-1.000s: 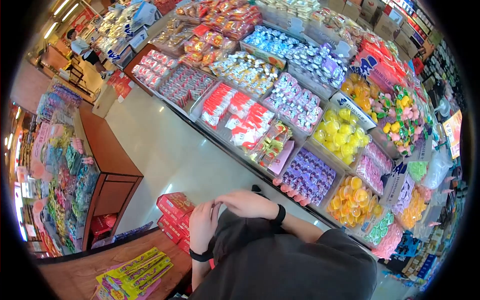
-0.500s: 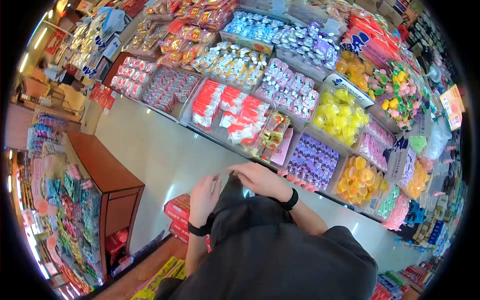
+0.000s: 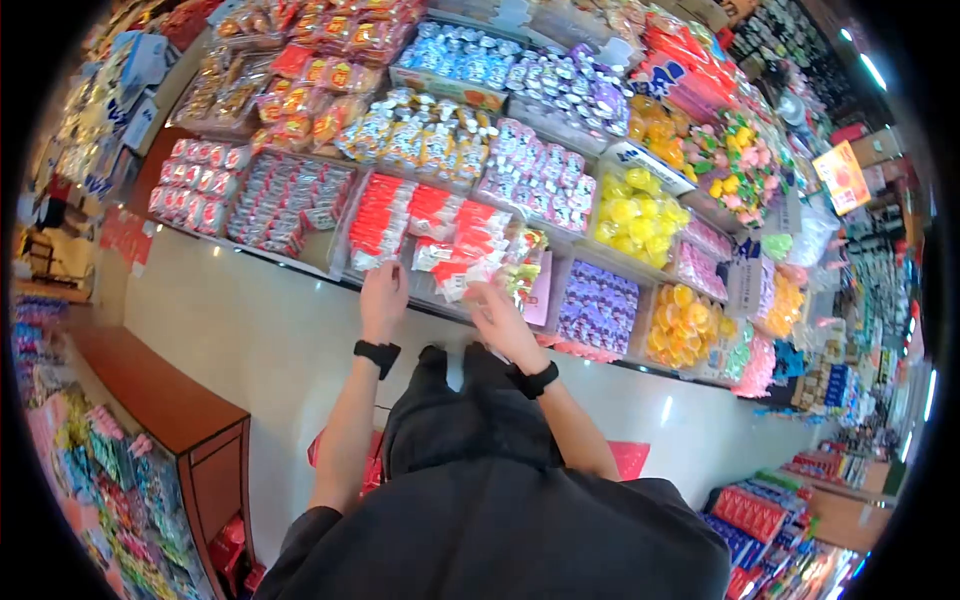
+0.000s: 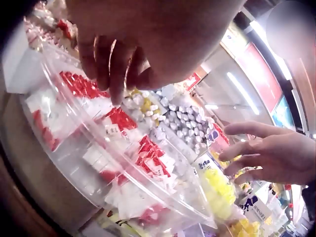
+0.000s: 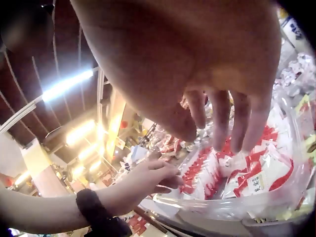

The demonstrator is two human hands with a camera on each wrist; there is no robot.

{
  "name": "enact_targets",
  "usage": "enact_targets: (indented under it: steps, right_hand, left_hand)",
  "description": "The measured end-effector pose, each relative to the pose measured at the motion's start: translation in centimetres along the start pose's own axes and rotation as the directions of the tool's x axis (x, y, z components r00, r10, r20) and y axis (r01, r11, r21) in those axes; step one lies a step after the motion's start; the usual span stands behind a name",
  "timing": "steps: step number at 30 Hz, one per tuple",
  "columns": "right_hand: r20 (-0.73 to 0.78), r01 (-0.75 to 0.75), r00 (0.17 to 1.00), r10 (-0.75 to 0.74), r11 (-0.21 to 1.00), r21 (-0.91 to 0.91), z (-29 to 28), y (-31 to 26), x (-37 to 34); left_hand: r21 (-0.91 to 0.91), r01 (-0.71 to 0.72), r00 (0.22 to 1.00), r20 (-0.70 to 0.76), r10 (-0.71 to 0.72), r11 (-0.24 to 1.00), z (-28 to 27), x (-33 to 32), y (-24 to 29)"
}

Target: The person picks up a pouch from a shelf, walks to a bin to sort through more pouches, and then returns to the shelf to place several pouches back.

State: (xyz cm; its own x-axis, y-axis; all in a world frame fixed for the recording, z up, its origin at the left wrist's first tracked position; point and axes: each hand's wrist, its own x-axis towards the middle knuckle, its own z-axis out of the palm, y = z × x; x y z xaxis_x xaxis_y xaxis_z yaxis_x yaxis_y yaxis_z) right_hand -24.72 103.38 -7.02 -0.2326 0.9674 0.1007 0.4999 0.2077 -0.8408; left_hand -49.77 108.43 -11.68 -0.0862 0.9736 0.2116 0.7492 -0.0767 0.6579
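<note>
The left hand (image 3: 384, 302), grip loose, and right hand (image 3: 507, 325), grip wide, are at red-and-white packets (image 3: 382, 215); right, a card (image 4: 256, 209) shows "HORSH", remainder unclear.

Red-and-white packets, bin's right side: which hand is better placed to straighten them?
Probably right: the right hand is at those packets; the left hand is by the neater row.
</note>
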Motion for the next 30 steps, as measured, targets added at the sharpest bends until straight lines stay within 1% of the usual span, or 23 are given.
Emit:
enact_targets:
  steps: [2, 3, 6, 7, 9, 12, 13, 15, 17, 18, 19, 22, 23, 26, 28, 30]
  right_hand:
    - [-0.025, -0.151, 0.988, 0.155, 0.981, 0.121, 0.7, 1.6, 0.0]
    - [-0.046, -0.216, 0.974, 0.221, 0.971, 0.104, 0.6, 2.0, 0.0]
    - [-0.047, -0.395, 0.913, 0.406, 0.906, 0.149, 1.4, 4.2, 0.1]
    - [-0.093, -0.364, 0.922, 0.375, 0.924, 0.114, 1.9, 5.0, 0.0]
    - [-0.104, -0.334, 0.933, 0.343, 0.938, 0.097, 2.6, 6.2, 0.1]
    - [-0.124, -0.345, 0.928, 0.353, 0.935, 0.079, 3.3, 6.7, -0.3]
    - [-0.117, -0.352, 0.925, 0.361, 0.932, 0.087, 3.0, 6.6, -0.2]
    - [-0.088, -0.379, 0.918, 0.386, 0.921, 0.088, 1.9, 6.5, 0.7]
    - [-0.054, -0.395, 0.911, 0.409, 0.903, 0.171, 0.6, 6.9, 1.5]
    - [-0.035, -0.400, 0.909, 0.416, 0.892, 0.210, 0.1, 7.2, 1.9]
    - [-0.080, -0.347, 0.919, 0.385, 0.890, 0.295, -0.1, 7.5, 2.5]
    - [-0.110, -0.394, 0.896, 0.430, 0.884, 0.252, -2.8, 7.3, 5.2]
    - [-0.155, -0.317, 0.918, 0.366, 0.909, 0.270, -2.5, 9.6, 6.1]
    - [-0.232, -0.239, 0.917, 0.325, 0.912, 0.333, -5.3, 9.1, 10.6]
    - [-0.249, -0.198, 0.932, 0.263, 0.945, 0.260, -6.3, 11.2, 13.7]
    - [-0.240, -0.213, 0.941, 0.239, 0.968, 0.129, -6.9, 12.9, 16.9]
  left_hand:
    - [-0.040, 0.098, 0.993, 0.073, -0.095, 0.994, 1.1, 1.5, 0.3]
    - [-0.037, 0.110, 0.991, 0.087, -0.107, 0.993, 1.9, 1.9, 0.2]
    - [-0.046, 0.174, 0.981, 0.094, -0.170, 0.984, 3.9, 2.5, -0.1]
    - [0.006, 0.192, 0.977, 0.090, -0.192, 0.981, 4.6, 2.3, -0.4]
    - [0.117, 0.212, 0.971, 0.086, -0.223, 0.970, 5.6, 2.0, -0.5]
    - [0.260, 0.232, 0.959, 0.102, -0.265, 0.937, 6.5, 1.8, -0.2]
    - [0.279, 0.200, 0.975, 0.041, -0.220, 0.939, 6.9, 1.7, -0.4]
    - [0.326, 0.245, 0.967, -0.010, -0.256, 0.913, 7.8, 2.0, -0.4]
    - [0.369, 0.261, 0.964, -0.060, -0.258, 0.892, 8.2, 2.1, -0.4]
    - [0.383, 0.262, 0.963, -0.049, -0.264, 0.886, 8.2, 2.1, -0.4]
    - [0.396, 0.264, 0.962, -0.041, -0.270, 0.880, 8.3, 2.2, -0.4]
    - [0.424, 0.264, 0.961, -0.044, -0.272, 0.866, 8.5, 2.6, -0.5]
    - [0.432, 0.265, 0.961, -0.048, -0.272, 0.862, 8.6, 2.7, -0.5]
    - [0.456, 0.298, 0.945, -0.019, -0.325, 0.839, 8.4, 3.0, -0.2]
    - [0.443, 0.319, 0.939, -0.029, -0.342, 0.838, 8.5, 3.2, -0.2]
    - [0.450, 0.327, 0.936, -0.033, -0.351, 0.831, 8.4, 3.4, 0.1]
